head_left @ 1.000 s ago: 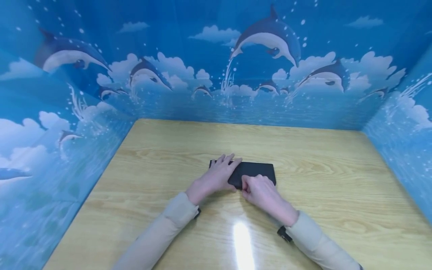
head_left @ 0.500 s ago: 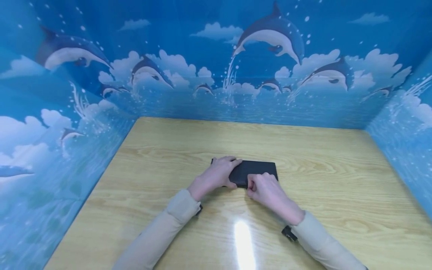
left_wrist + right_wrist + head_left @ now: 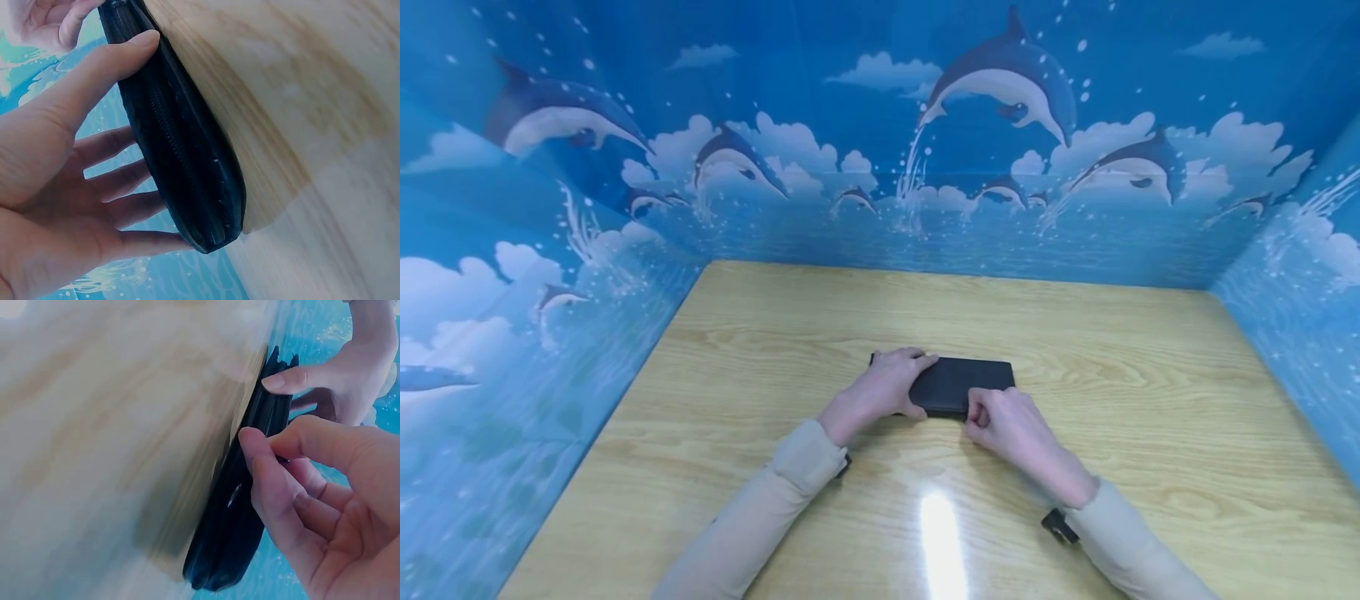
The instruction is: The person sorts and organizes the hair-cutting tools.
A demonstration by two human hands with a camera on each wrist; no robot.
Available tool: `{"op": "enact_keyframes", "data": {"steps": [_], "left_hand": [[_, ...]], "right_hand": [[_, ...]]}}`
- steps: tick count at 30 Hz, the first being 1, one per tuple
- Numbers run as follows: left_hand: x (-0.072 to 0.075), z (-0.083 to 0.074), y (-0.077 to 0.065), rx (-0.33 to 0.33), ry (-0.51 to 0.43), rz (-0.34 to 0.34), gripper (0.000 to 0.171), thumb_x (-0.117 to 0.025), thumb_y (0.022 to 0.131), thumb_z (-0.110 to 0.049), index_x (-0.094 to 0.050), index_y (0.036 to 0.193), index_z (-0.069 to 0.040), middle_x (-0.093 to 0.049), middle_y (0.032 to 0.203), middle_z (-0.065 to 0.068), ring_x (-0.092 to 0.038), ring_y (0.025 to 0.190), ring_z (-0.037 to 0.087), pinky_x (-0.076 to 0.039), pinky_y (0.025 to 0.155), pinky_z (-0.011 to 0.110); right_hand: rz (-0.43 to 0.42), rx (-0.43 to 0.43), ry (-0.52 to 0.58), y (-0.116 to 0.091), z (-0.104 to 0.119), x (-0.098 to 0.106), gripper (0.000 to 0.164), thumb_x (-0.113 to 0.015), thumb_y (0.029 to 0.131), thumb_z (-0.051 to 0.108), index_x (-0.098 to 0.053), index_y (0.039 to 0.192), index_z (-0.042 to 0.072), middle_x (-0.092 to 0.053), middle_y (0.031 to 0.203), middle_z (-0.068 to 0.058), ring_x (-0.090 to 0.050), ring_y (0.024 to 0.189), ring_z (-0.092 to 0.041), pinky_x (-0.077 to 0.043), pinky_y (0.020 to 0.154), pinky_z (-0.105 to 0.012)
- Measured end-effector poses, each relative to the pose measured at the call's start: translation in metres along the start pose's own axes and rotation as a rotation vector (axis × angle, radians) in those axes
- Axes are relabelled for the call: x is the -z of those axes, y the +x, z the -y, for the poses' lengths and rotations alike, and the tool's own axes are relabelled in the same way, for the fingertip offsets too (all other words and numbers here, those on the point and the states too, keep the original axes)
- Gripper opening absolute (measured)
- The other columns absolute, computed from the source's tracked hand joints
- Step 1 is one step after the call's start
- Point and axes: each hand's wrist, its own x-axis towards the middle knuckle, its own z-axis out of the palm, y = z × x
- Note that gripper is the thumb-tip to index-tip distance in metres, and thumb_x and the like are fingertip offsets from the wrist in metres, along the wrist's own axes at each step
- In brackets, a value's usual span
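Note:
A flat black zip wallet (image 3: 958, 383) lies on the wooden table. My left hand (image 3: 880, 387) grips its left part, the thumb on the near zipped edge and the fingers spread over the top. In the left wrist view, a dark zipper (image 3: 164, 115) runs along that edge. My right hand (image 3: 1013, 427) is at the near edge, right of the wallet's middle. There, in the right wrist view, its thumb and curled index finger (image 3: 267, 469) pinch at the zipper line; the fingertips hide the pull.
The wood-grain table (image 3: 1112, 442) reaches to blue dolphin-print walls (image 3: 850, 225) at the back and sides. A bright light reflection (image 3: 942, 542) shows near the front. Dark wrist cameras (image 3: 1060, 527) sit at the sleeve cuffs.
My right hand has slid rightward along the wallet's near edge, its fingers still pinched. The left hand's fingers have drawn closer together on the wallet, then stayed in place.

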Motion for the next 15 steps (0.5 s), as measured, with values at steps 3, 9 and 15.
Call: {"op": "enact_keyframes", "data": {"steps": [3,9,15], "left_hand": [[0.0,-0.001,0.0,0.007,-0.004,0.006,0.09,-0.086,0.081,-0.038,-0.041,0.156,-0.017,-0.044,0.156,0.012,-0.042,0.143,0.031,-0.035,0.113,0.063],[0.0,-0.001,0.0,0.011,-0.02,0.011,0.09,-0.086,0.081,-0.037,-0.04,0.156,-0.017,-0.043,0.157,0.012,-0.041,0.144,0.03,-0.034,0.114,0.063],[0.0,0.0,0.0,0.009,-0.026,0.007,0.091,-0.087,0.081,-0.037,-0.04,0.156,-0.017,-0.043,0.157,0.012,-0.041,0.144,0.031,-0.034,0.114,0.062]], "right_hand": [[-0.011,-0.008,-0.015,-0.003,-0.004,0.003,0.026,-0.076,0.074,-0.001,-0.059,0.069,0.018,-0.058,0.06,0.011,-0.048,0.053,-0.001,-0.042,0.049,-0.021],[-0.015,-0.014,-0.022,-0.008,-0.009,0.006,0.025,-0.076,0.075,0.001,-0.06,0.07,0.019,-0.06,0.062,0.01,-0.05,0.055,-0.001,-0.044,0.051,-0.022],[-0.015,-0.014,-0.023,-0.014,-0.015,0.01,0.024,-0.076,0.076,0.0,-0.061,0.071,0.018,-0.061,0.063,0.01,-0.052,0.056,-0.001,-0.045,0.052,-0.022]]}}
